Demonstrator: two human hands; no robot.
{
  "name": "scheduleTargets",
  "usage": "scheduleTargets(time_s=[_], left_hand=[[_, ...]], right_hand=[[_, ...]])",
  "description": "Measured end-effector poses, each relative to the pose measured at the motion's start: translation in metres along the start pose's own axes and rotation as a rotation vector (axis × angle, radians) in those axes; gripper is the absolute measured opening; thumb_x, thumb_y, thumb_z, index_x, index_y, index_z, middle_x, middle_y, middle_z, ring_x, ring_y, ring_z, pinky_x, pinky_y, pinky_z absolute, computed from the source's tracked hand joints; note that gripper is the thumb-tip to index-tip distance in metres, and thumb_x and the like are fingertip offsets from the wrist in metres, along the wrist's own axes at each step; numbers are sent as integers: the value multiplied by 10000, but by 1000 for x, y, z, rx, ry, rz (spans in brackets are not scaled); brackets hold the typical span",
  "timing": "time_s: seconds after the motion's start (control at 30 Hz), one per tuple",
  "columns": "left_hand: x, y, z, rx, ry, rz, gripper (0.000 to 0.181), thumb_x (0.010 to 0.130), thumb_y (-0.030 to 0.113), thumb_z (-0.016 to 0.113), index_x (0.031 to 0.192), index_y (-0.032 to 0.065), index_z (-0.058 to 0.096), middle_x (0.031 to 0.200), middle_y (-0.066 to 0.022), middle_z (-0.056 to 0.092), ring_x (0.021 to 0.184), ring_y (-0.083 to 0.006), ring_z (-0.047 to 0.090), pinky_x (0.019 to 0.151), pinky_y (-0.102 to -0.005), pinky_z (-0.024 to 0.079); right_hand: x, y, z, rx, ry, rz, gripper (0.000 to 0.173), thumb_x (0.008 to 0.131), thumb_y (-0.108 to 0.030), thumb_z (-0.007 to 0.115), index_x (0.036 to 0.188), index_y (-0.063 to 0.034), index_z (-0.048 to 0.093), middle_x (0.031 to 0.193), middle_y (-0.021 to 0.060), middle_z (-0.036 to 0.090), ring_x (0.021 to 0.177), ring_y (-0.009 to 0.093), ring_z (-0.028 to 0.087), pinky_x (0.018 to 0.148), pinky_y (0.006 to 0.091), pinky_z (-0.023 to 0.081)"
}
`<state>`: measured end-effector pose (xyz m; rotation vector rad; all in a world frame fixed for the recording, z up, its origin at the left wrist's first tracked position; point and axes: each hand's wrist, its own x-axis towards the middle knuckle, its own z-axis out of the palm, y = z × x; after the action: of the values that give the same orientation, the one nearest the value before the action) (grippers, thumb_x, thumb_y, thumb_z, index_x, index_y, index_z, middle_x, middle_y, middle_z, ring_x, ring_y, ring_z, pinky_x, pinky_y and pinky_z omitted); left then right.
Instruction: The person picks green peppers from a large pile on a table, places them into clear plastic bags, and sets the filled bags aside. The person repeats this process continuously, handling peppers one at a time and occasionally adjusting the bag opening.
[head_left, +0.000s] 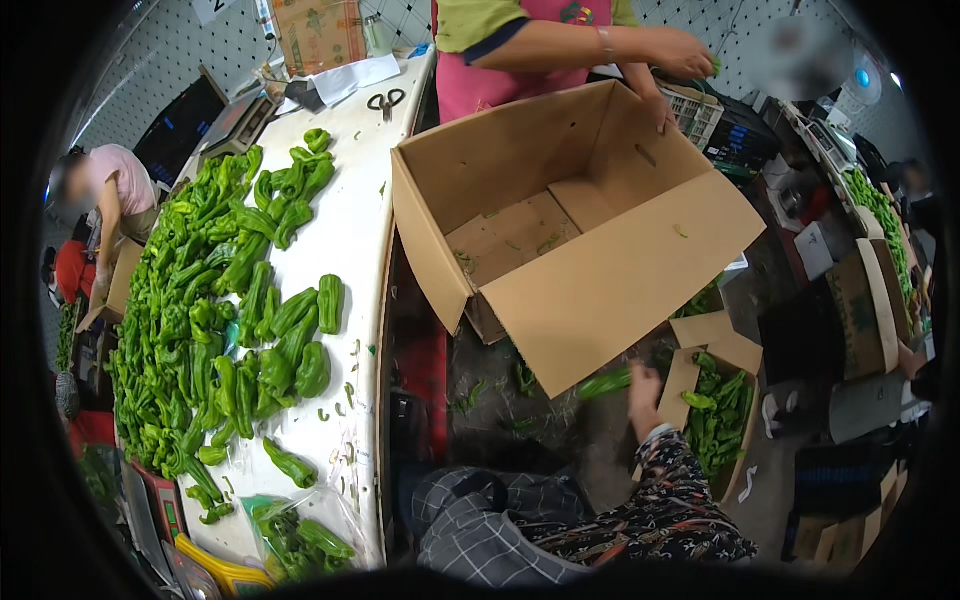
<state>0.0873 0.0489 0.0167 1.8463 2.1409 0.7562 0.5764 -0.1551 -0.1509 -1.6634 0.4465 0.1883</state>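
Observation:
My right hand (645, 394), in a dark patterned sleeve, reaches out low at the right of centre. A long green pepper (604, 383), blurred, extends leftward from its fingertips. My left hand is out of view. Just beyond the pepper is a large open cardboard box (622, 277), tilted, with a few green scraps on its bottom. A co-worker's hand (657, 109) grips the far right side of that box. Close to my right wrist stands a smaller cardboard carton (746, 431) filled with green peppers (716, 412).
Green peppers (187, 300) are heaped on the white table (360, 262) at left, with scissors (386, 103) at its far end. A plastic bag of peppers (300, 536) lies at the near end. The co-worker's other hand (686, 54) holds something green. Peppers litter the dark floor.

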Motion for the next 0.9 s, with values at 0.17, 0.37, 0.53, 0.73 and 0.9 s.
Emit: scheduleTargets(time_s=[0.17, 0.37, 0.53, 0.73, 0.9], left_hand=[[-1, 4, 4, -36, 17, 14, 197, 806, 193, 550, 926, 51, 613, 745, -152, 602, 663, -266, 572, 598, -352, 455], [-3, 4, -10, -18, -89, -103, 200, 829, 208, 517, 943, 70, 606, 793, -156, 607, 702, -286, 575, 639, -359, 450], [-12, -87, 38, -254, 6, -194, 98, 814, 123, 528, 837, 42, 578, 618, -88, 547, 532, -205, 517, 504, -326, 411], [-7, -34, 16, -142, 115, -38, 52, 778, 45, 516, 774, 25, 564, 535, -113, 504, 456, -238, 511, 458, -328, 381], [-5, -21, 10, -130, 170, -5, 50, 757, 39, 522, 770, 39, 570, 578, -128, 538, 511, -284, 544, 480, -349, 403]], right_hand=[[76, 12, -49, -294, 125, -455, 429, 784, -257, 624, 1082, 19, 485, 866, 86, 570, 729, 159, 525, 656, 299, 434], [-52, 85, 76, -675, -839, -352, 195, 763, -185, 635, 869, -25, 602, 772, 94, 631, 685, 134, 576, 628, 289, 475], [-185, 15, 161, -566, -1423, -615, 273, 776, -159, 626, 1008, -17, 592, 851, 101, 631, 750, 156, 610, 673, 267, 480], [-262, -93, 245, -239, -1457, -1026, 150, 755, -78, 619, 895, -25, 609, 819, 109, 613, 675, 189, 598, 599, 251, 469], [-258, -135, 349, -322, -1171, -1516, 332, 691, 0, 567, 1020, -43, 564, 1071, 153, 541, 1038, 317, 486, 876, 374, 397]])
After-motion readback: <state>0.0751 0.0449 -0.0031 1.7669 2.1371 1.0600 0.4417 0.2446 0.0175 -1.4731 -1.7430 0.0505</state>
